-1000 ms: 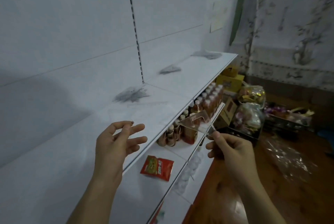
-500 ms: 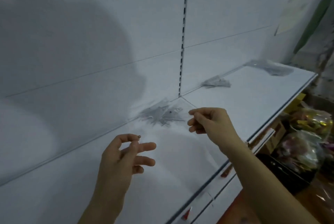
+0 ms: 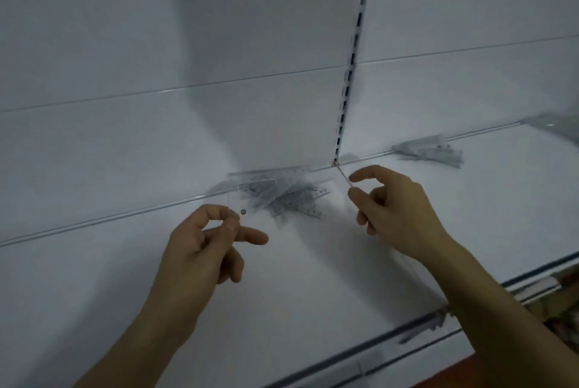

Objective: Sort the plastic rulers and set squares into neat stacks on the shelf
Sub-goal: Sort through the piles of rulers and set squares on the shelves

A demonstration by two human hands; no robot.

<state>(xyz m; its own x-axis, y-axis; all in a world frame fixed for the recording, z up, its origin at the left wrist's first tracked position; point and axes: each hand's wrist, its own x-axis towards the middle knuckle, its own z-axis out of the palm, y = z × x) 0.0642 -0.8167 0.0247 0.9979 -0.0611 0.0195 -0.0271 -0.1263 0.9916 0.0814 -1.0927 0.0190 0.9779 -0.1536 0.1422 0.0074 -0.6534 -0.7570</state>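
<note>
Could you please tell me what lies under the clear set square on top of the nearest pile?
Under the clear set square lie overlapping transparent rulers, fanned out on the white shelf against the back panel. Their number and markings are too blurred to tell.

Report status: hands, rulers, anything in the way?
Left hand pinching a clear set square over the messy pile. Right hand open, holding nothing. Second pile further right. Shelf path unobstructed.

Three heaps of clear rulers are seen on the shelf (image 3: 313,278): one left of the slotted upright (image 3: 352,74), two right. Two hands are counted.
</note>
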